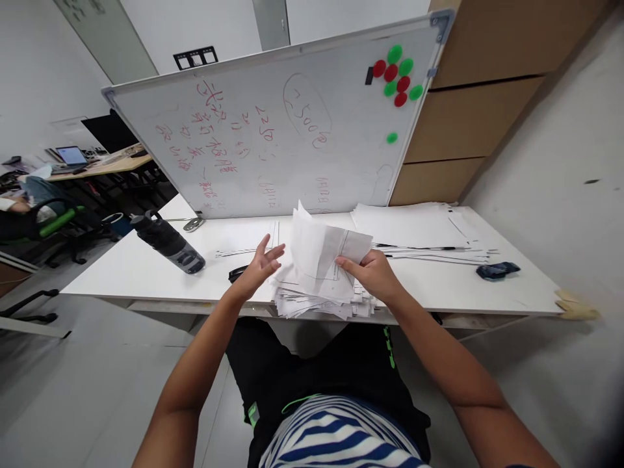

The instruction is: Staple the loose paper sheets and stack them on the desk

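Observation:
In my right hand (373, 273) a white paper sheet (326, 250) is pinched at its right side, the thumb on top. The sheet looks folded or curled, its upper left corner sticking up. Beneath it lies a thick, uneven stack of papers (316, 305) at the table's front edge. My left hand (260, 266) hovers just left of the sheet, fingers apart and holding nothing. A black object (237, 273), partly covered by that hand, rests on the table beside the stack. Behind it is a small pile of white paper (248, 235).
A dark water bottle (170, 244) stands on the left of the white table (117, 276). A whiteboard (273, 143) with magnets leans behind. More paper (409, 224) and a dark bundled item (498, 270) lie to the right. Cardboard boxes (468, 123) are stacked behind. Another person sits far left.

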`<state>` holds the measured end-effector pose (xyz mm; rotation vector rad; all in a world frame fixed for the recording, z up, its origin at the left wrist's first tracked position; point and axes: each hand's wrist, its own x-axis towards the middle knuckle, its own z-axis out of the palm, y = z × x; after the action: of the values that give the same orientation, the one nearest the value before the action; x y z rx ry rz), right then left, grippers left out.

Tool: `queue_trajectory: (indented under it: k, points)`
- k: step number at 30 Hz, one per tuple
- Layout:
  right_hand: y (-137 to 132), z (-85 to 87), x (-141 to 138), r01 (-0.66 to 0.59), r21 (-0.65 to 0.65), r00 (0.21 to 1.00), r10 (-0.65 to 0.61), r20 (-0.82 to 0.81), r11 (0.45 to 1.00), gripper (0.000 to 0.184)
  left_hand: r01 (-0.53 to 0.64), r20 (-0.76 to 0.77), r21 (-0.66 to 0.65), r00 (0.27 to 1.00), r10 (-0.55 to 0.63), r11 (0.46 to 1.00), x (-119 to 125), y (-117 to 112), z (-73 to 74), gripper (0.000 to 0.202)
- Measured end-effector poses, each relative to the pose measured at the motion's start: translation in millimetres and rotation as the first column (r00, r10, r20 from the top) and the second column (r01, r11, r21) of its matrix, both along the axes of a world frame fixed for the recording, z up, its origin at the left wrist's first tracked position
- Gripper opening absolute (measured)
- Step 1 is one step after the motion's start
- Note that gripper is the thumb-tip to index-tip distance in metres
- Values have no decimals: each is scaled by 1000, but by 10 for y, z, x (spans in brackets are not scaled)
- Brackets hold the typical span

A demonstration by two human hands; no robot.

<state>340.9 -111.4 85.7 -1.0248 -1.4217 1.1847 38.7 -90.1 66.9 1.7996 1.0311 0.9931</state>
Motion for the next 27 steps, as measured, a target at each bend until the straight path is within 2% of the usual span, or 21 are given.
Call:
queue_trajectory:
  k: [2, 4, 6, 8, 11, 14, 18, 20, 24, 27]
  points:
    - [16, 75, 42, -87, 0, 995, 87, 53, 996, 37, 54, 92, -59, 995, -49, 997, 54, 36, 25, 104]
    - [13, 155, 88, -193, 19, 976, 191, 102, 981, 35, 61, 176, -47, 983, -52, 997, 117, 43, 65, 111]
    - [-2, 226, 138, -272, 53, 953, 261, 154, 961, 34, 45, 230, -70, 973, -28, 997, 163, 29, 93, 104]
    - [-15, 272, 187, -279, 88, 942, 254, 220, 956, 32, -1, 248, -133, 968, 34, 991, 185, 8, 93, 82]
    - [-9, 266, 242, -146, 153, 946, 92, 312, 977, 30, -140, 243, -201, 952, 188, 970, 204, -22, 59, 54]
    - [26, 184, 241, 28, 227, 948, -98, 304, 974, 31, -299, 235, -174, 913, 334, 938, 269, -45, 42, 46]
    - [84, 41, 183, 81, 207, 963, -130, 235, 975, 33, -464, 237, -55, 854, 463, 884, 404, -53, 21, 40]
    - [117, -32, 164, 103, 187, 962, -145, 232, 977, 36, -481, 240, -8, 850, 469, 877, 446, -50, -17, 40]
    - [194, -212, 156, 195, 176, 939, -236, 249, 965, 37, -400, 229, -68, 885, 405, 914, 441, -42, -131, 42]
    - [242, -380, 148, 215, 176, 931, -256, 261, 961, 38, -412, 180, -65, 891, 416, 909, 398, -24, -207, 43]
